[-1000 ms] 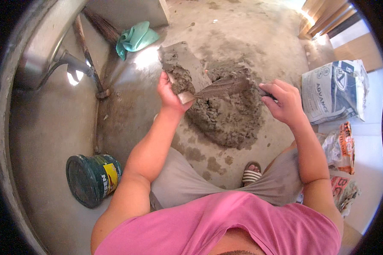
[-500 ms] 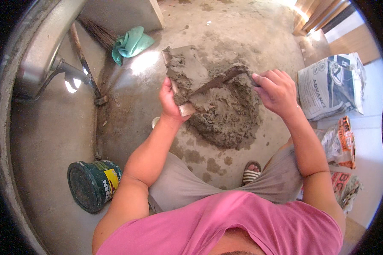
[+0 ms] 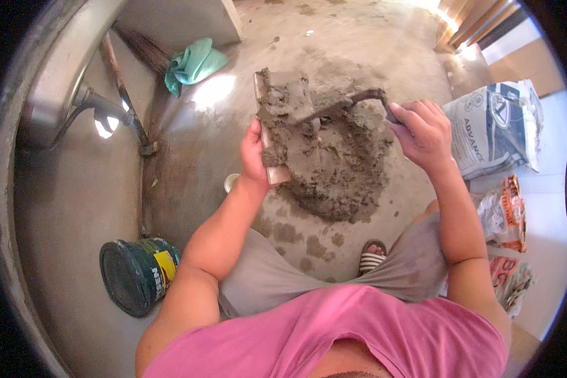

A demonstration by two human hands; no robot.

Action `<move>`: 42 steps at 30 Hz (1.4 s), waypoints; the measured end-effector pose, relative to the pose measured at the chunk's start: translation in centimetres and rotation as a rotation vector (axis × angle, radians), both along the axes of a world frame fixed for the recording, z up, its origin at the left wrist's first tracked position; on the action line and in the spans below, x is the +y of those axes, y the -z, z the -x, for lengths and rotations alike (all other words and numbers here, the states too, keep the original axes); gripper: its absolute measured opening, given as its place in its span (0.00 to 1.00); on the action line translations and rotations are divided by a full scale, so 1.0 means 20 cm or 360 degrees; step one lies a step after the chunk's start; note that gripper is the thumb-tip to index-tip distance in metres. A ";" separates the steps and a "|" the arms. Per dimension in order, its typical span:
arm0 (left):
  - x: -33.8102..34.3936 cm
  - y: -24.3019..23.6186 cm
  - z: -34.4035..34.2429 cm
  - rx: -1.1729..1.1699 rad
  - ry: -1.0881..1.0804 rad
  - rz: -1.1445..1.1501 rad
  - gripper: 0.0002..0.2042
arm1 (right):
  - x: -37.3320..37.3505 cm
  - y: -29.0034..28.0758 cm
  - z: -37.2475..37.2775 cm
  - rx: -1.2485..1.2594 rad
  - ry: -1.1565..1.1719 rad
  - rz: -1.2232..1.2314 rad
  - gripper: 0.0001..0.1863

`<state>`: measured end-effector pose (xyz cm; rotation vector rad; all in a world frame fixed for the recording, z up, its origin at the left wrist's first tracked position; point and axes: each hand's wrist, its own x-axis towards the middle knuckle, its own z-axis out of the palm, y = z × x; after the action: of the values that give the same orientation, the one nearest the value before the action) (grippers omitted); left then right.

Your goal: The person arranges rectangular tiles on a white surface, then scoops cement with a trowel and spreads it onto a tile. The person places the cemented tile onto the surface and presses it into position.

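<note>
While our left hand (image 3: 254,156) clasps a pale-edged board (image 3: 278,175) by its left side, forearm slanting up from below, our right hand (image 3: 424,133) wraps the handle of a trowel (image 3: 362,96), fingers curled, elbow bent. We hold the blade against gray mortar (image 3: 277,112) on the board, which overlaps a larger heap (image 3: 346,186) on the concrete floor (image 3: 416,183) from our viewpoint.

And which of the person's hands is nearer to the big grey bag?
Right. The right hand, gripping the trowel, is just left of the big grey bag; the left hand, holding the mortar-covered board, is much farther left.
</note>
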<state>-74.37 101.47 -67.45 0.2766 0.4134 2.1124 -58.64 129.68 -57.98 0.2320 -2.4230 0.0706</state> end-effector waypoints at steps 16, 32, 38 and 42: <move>-0.03 -0.03 -0.02 -0.0234 0.0080 -0.0190 0.35 | -0.01 -0.01 0.00 0.0007 -0.0089 -0.0137 0.17; -0.08 -0.06 -0.04 -0.0122 0.0205 0.0003 0.36 | -0.02 -0.08 0.00 0.0131 0.0077 -0.0205 0.16; -0.10 -0.07 -0.07 -0.0118 0.0283 0.0058 0.35 | 0.01 -0.07 0.02 0.0072 0.0049 -0.0208 0.16; -0.11 -0.07 -0.05 -0.0095 0.0487 -0.0049 0.34 | 0.03 -0.10 0.01 0.0118 0.0064 -0.0258 0.16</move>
<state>-73.31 99.25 -66.14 0.2756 0.2839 1.8233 -58.80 130.35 -56.03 0.2542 -2.3598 -0.1506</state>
